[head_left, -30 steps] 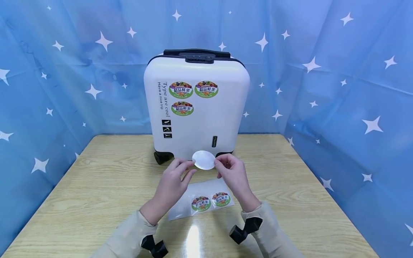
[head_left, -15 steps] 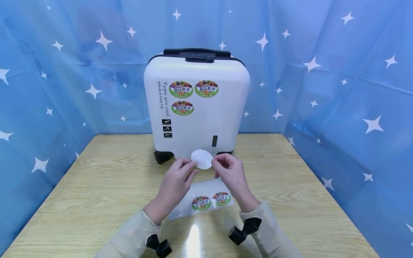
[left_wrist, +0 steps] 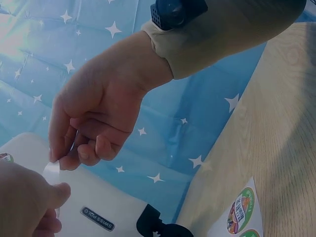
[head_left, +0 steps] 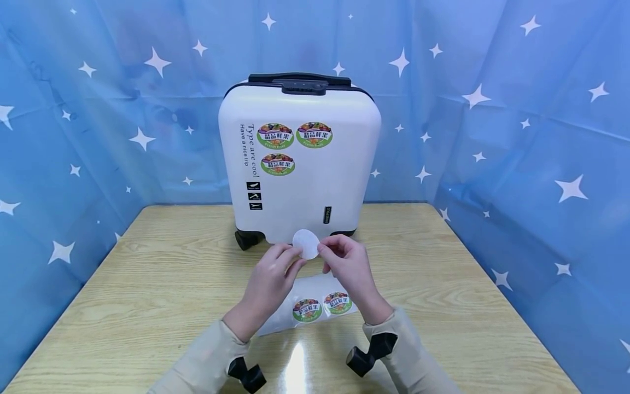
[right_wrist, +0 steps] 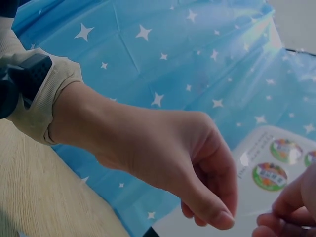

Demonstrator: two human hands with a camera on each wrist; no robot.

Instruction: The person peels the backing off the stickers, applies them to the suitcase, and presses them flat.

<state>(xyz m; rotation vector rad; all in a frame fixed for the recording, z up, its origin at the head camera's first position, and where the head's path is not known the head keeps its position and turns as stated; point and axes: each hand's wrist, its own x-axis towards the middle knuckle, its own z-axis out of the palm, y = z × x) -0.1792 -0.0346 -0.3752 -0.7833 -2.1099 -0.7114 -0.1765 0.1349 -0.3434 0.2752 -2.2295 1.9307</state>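
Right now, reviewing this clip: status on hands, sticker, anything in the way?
Left hand and right hand holding sticker by opposite edges. Sticker's blank white side toward head camera. Suitcase beyond; nothing seen in between.

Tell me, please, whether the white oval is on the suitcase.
Off: left hand and right hand hold the oval in front of the suitcase.

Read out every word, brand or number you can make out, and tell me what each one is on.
"Type are cool": suitcase
"Have a nice trip": suitcase
"精品鲜果": stickers on suitcase and sheet
"Fresh fruit": suitcase stickers
"SWISS POLO": badge on suitcase
Too small to read: captions on black icons, marks on lock, sheet stickers' bottom line
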